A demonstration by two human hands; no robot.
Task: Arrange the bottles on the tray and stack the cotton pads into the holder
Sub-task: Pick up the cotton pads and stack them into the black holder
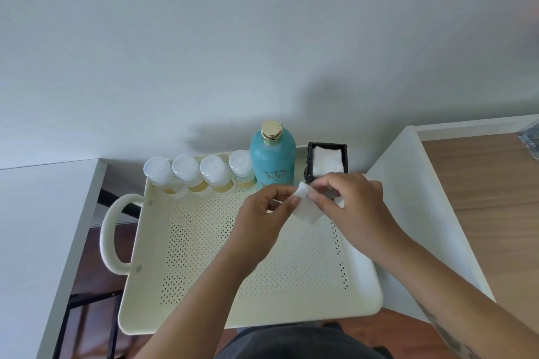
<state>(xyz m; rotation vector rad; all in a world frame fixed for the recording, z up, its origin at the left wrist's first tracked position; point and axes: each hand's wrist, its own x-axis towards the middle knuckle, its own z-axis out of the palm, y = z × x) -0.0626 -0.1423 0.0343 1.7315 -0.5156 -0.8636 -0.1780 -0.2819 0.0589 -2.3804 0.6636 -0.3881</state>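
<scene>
A cream perforated tray (204, 294) with a loop handle (109, 230) lies in front of me. Along its far edge stand several small clear bottles with white caps (186, 169) and a tall teal bottle with a gold cap (272, 159). Right of the teal bottle stands a black holder (328, 146) with white cotton pads (326, 162) stacked inside. Both hands hover over the tray's far right part. My left hand (265, 216) and my right hand (353, 201) pinch white cotton pads (304, 207) between their fingertips, just in front of the holder.
A white wall fills the far side. A white panel (423, 213) rises on the right, with a wooden surface (490, 198) beyond it. Another white surface (38, 227) lies left of the tray, and a dark frame and floor show below the handle.
</scene>
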